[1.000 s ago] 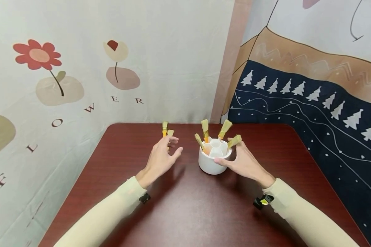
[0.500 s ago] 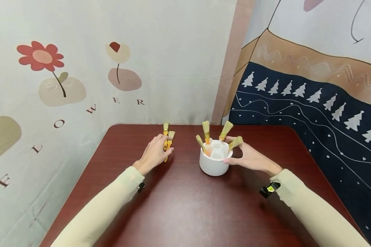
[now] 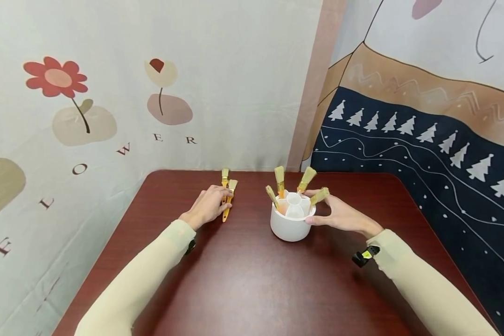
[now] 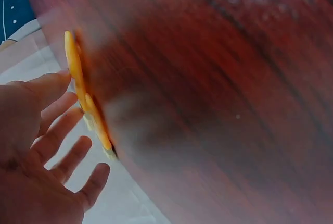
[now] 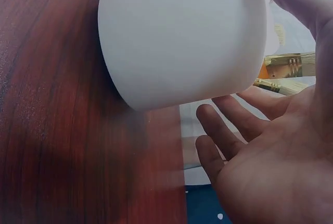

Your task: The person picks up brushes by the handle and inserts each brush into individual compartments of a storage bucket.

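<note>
My left hand (image 3: 207, 205) is over two flat paintbrushes lying side by side at the table's back. Its thumb and index finger pinch the nearer paintbrush (image 3: 227, 214) by its yellow handle; the other fingers spread loosely in the left wrist view. Just behind lies the second paintbrush (image 3: 225, 174), partly covered by the hand. My right hand (image 3: 345, 214) grips the rim of a round white divided brush holder (image 3: 290, 228), thumb at the front and fingers behind. Several paintbrushes stand in it, bristles up and leaning outward, among them one at the right (image 3: 320, 195).
The dark red wooden table (image 3: 260, 289) has rounded back corners. A pale flower-printed cloth (image 3: 243, 93) hangs behind it, and a navy cloth with white trees (image 3: 382, 140) hangs at the right.
The left hand has come down and closed from a spread pose onto the nearer paintbrush. My right hand stays at the holder, its thumb shifted slightly right along the rim.
</note>
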The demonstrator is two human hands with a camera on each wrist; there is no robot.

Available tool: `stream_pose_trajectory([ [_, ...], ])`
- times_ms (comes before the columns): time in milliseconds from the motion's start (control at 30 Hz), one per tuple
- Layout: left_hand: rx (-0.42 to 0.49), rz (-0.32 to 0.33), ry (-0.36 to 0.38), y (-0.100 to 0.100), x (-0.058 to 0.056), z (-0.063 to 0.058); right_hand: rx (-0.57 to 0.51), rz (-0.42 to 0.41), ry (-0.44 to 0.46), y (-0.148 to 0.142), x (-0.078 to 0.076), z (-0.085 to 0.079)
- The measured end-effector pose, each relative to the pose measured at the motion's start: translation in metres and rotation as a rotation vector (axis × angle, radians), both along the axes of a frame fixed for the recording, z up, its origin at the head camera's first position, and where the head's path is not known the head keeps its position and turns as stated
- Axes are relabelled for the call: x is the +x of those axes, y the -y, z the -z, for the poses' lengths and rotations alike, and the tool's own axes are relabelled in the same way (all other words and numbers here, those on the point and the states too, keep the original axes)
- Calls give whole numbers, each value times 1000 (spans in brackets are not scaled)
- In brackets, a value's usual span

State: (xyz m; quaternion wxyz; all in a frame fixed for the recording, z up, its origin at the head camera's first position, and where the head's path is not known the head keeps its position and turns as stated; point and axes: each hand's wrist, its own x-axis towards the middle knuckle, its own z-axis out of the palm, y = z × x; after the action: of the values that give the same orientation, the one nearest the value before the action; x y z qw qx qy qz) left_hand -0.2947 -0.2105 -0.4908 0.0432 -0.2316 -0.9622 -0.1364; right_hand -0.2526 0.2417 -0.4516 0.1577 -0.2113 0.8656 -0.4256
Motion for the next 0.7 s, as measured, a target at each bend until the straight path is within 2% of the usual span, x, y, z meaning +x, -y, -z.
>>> stream_pose_trajectory([
  [467, -17, 131, 30, -5, -2, -1, -20, 6, -9, 2, -3, 0],
  [700, -10, 189, 109, -10, -2, -1, -21, 21, -29, 6, 0, 5],
])
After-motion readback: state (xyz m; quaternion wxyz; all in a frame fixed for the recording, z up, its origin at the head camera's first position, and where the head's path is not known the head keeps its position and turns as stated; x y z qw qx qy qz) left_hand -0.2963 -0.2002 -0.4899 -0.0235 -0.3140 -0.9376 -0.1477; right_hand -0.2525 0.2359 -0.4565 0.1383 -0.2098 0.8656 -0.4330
